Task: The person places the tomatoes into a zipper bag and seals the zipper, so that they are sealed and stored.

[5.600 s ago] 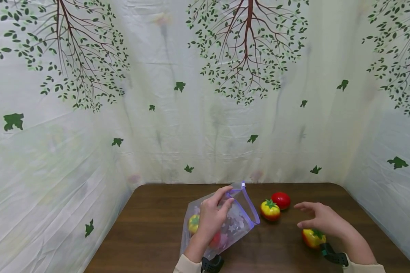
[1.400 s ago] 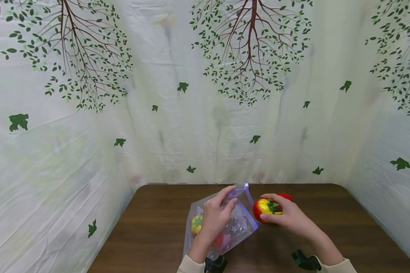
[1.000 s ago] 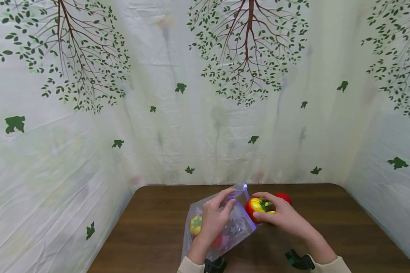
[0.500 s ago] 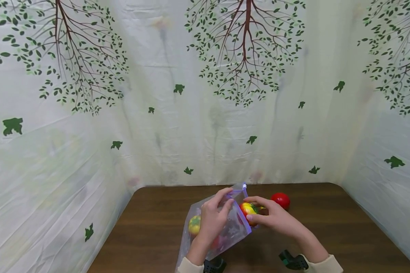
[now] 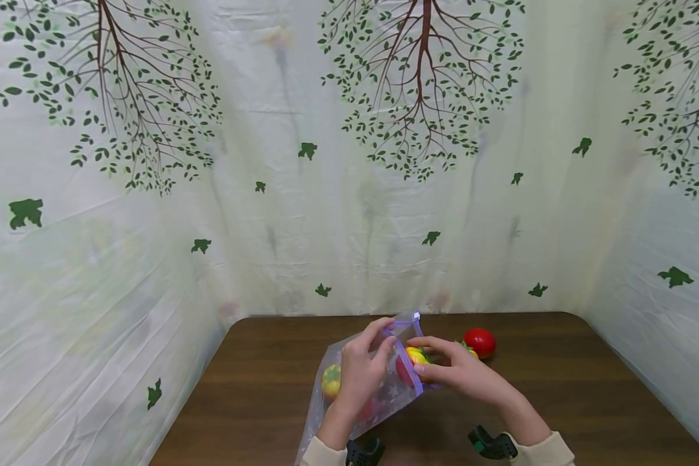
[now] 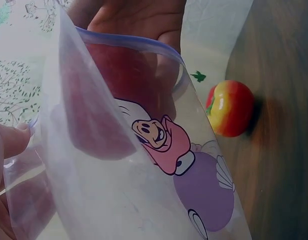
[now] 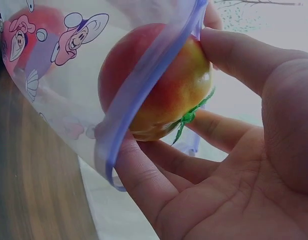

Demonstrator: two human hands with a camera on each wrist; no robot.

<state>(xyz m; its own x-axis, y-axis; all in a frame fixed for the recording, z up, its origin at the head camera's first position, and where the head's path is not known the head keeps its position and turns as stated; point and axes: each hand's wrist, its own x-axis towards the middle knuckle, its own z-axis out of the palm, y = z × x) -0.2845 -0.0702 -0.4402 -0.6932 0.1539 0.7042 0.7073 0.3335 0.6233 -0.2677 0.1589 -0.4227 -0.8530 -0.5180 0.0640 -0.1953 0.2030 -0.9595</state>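
Observation:
My left hand (image 5: pixel 364 372) pinches the mouth of a clear plastic zip bag (image 5: pixel 393 401) with a purple zip edge and printed cartoon figures. My right hand (image 5: pixel 454 372) grips a shiny red-and-yellow toy tomato (image 7: pixel 164 95) with a green leafy top, fingers and thumb round its sides. In the right wrist view the tomato is partly inside the bag, past the purple edge, with its leafy end toward my palm. Through the plastic show another yellowish toy tomato (image 5: pixel 331 382) and a red round thing (image 5: pixel 366 411), partly hidden by my left hand.
Behind my right hand, a plain red toy tomato (image 5: pixel 480 343) lies on the brown wooden table (image 5: pixel 256 375). Beside it is another red-and-yellow one (image 6: pixel 234 107), mostly hidden in the head view. A white curtain (image 5: pixel 373 259) with printed trees and leaves hangs around the table.
My right hand has picked up the red-and-yellow tomato from the table's near right and carried it left, partly into the bag mouth. My left hand keeps its hold on the bag.

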